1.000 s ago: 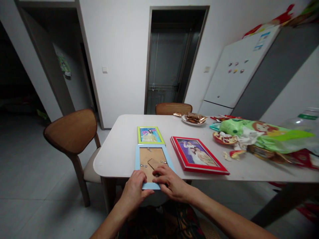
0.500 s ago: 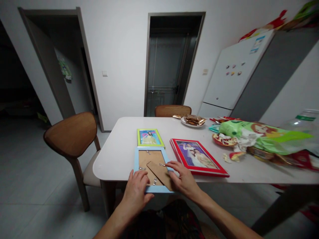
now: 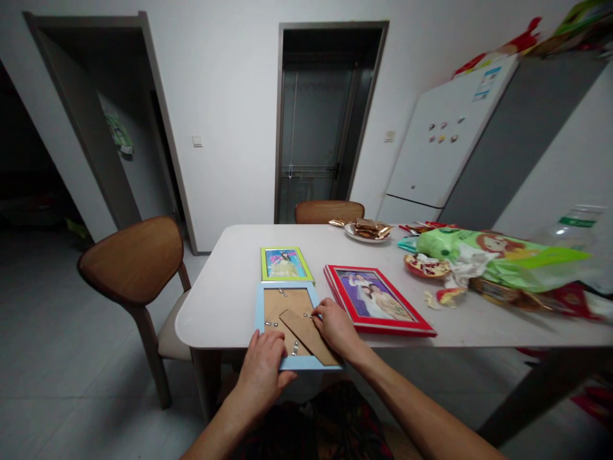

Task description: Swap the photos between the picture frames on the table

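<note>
Lower centre: blue frame (image 3: 260,313), back up | left hand (image 3: 264,363) over its lower-left corner, right hand (image 3: 336,329) at 1 metal clip (image 3: 306,315); can't tell whether either grips | frame overhangs table (image 3: 215,300), so hard pushing could tip it

White walls (image 3: 230,83), grey floor (image 3: 48,364), wooden chairs (image 3: 136,259)

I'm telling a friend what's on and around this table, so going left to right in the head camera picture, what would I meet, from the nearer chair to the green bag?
Wooden chair, blue picture frame, red picture frame, green bag.
</note>
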`<action>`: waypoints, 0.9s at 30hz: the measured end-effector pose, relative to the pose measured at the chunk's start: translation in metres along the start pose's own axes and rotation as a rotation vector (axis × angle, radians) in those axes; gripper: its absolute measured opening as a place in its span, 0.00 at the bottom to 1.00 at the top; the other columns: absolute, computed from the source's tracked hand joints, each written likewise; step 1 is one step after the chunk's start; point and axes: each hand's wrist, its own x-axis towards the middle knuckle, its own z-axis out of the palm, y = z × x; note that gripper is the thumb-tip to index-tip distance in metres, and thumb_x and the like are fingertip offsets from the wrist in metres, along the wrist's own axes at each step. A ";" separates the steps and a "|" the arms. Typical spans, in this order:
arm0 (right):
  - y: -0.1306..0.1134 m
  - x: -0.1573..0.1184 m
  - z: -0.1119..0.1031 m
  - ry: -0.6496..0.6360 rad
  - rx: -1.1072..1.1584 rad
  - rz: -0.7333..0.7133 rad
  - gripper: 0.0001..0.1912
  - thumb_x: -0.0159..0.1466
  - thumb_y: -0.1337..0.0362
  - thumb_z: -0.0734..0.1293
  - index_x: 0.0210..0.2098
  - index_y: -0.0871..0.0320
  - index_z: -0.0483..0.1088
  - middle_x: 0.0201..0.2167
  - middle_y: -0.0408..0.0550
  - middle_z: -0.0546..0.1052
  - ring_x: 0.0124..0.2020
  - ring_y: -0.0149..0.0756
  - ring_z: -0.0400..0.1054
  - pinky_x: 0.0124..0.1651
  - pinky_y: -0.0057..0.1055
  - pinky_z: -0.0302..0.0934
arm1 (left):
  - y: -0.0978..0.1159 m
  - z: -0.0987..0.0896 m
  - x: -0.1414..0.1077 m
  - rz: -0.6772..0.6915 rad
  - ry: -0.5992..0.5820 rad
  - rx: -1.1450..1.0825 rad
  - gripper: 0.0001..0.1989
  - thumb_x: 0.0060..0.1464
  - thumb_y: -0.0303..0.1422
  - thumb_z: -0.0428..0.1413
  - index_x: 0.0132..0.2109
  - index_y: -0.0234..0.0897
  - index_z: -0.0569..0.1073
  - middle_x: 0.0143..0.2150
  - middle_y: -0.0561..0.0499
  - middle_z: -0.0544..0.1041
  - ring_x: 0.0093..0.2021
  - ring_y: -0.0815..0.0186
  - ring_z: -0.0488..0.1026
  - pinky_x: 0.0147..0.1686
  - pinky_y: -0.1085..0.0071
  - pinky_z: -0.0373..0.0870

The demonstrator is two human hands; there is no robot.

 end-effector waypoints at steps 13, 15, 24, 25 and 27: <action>0.003 0.007 0.001 -0.056 -0.075 -0.009 0.08 0.55 0.68 0.57 0.29 0.60 0.68 0.32 0.47 0.65 0.30 0.29 0.61 0.31 0.24 0.51 | 0.004 -0.004 -0.003 -0.046 -0.012 -0.049 0.15 0.36 0.29 0.61 0.31 0.39 0.63 0.44 0.49 0.69 0.47 0.61 0.65 0.54 0.53 0.46; 0.004 0.007 0.000 -0.052 -0.074 -0.017 0.08 0.55 0.68 0.57 0.29 0.60 0.67 0.31 0.47 0.64 0.29 0.29 0.61 0.31 0.24 0.51 | 0.005 -0.004 -0.003 -0.050 -0.012 -0.052 0.15 0.36 0.29 0.61 0.31 0.39 0.63 0.44 0.49 0.69 0.47 0.61 0.65 0.54 0.53 0.46; 0.007 -0.012 -0.007 0.080 0.235 -0.058 0.16 0.53 0.70 0.56 0.39 0.62 0.68 0.36 0.52 0.68 0.38 0.35 0.62 0.44 0.30 0.55 | -0.002 -0.002 -0.004 -0.023 0.012 -0.084 0.14 0.37 0.27 0.60 0.31 0.39 0.63 0.46 0.48 0.69 0.49 0.59 0.63 0.55 0.51 0.44; 0.008 -0.015 -0.010 0.118 0.310 -0.052 0.17 0.52 0.70 0.56 0.40 0.61 0.68 0.37 0.52 0.69 0.40 0.35 0.62 0.45 0.31 0.55 | -0.003 -0.003 -0.004 -0.024 0.028 -0.105 0.13 0.37 0.27 0.59 0.31 0.39 0.63 0.46 0.48 0.69 0.49 0.59 0.63 0.54 0.51 0.44; 0.010 -0.022 -0.016 0.199 0.498 0.033 0.18 0.51 0.68 0.57 0.41 0.60 0.67 0.39 0.51 0.70 0.40 0.36 0.63 0.45 0.33 0.55 | -0.002 -0.005 -0.005 -0.023 0.064 -0.169 0.12 0.38 0.27 0.58 0.31 0.39 0.63 0.46 0.48 0.69 0.49 0.59 0.63 0.54 0.51 0.45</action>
